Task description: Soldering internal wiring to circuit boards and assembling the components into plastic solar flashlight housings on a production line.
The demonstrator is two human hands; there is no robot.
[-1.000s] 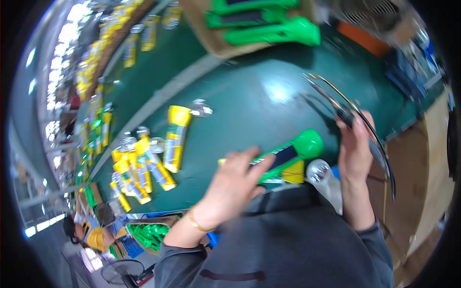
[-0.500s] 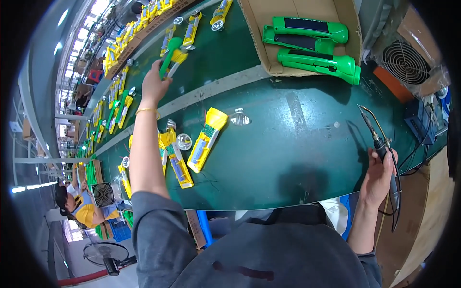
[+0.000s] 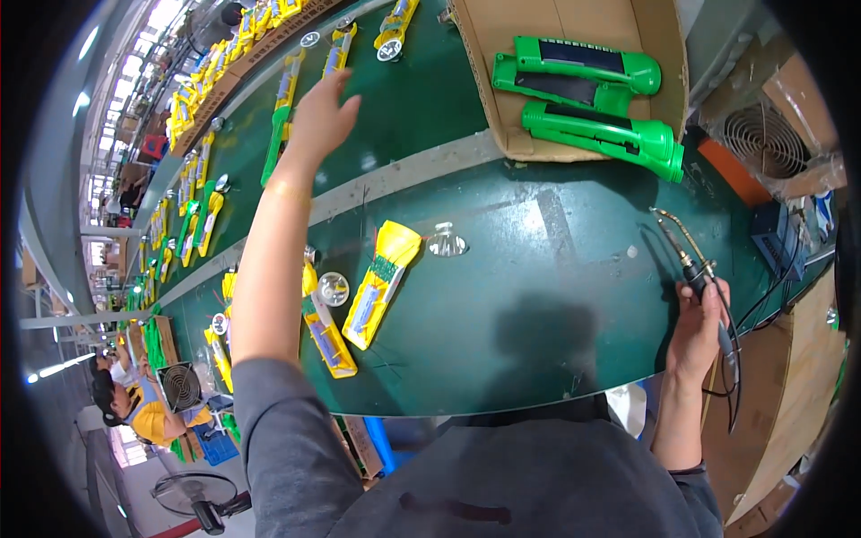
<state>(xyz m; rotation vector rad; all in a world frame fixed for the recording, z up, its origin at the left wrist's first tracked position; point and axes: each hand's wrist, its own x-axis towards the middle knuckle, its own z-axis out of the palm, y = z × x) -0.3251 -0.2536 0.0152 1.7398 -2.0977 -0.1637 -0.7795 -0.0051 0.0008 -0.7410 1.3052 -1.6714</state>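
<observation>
My left hand (image 3: 323, 117) reaches over the far left of the bench. Its thumb stands apart from its fingers, and nothing shows in it. The fingertips are at the lower end of a yellow flashlight insert (image 3: 340, 49); whether they touch it I cannot tell. Beside the hand lie a green flashlight part (image 3: 276, 143) and another yellow insert (image 3: 290, 76), end to end. On the right, my right hand (image 3: 696, 332) is closed around a soldering iron (image 3: 691, 271) with a curved metal tube, its tip pointing up and left. A yellow insert with a green circuit board (image 3: 384, 269) and a clear reflector (image 3: 447, 240) lie mid-bench.
A cardboard box (image 3: 511, 148) at the back holds green flashlight housings (image 3: 592, 94). More yellow inserts (image 3: 329, 345) lie near my left forearm, others along the far left. A fan vent (image 3: 762, 139) and blue box (image 3: 778, 235) stand right. A co-worker (image 3: 148, 408) is at far left.
My left hand has let go of the green part and the yellow piece, which now lie on the bench, and moved farther away. The soldering iron shifted slightly left and down in view.
</observation>
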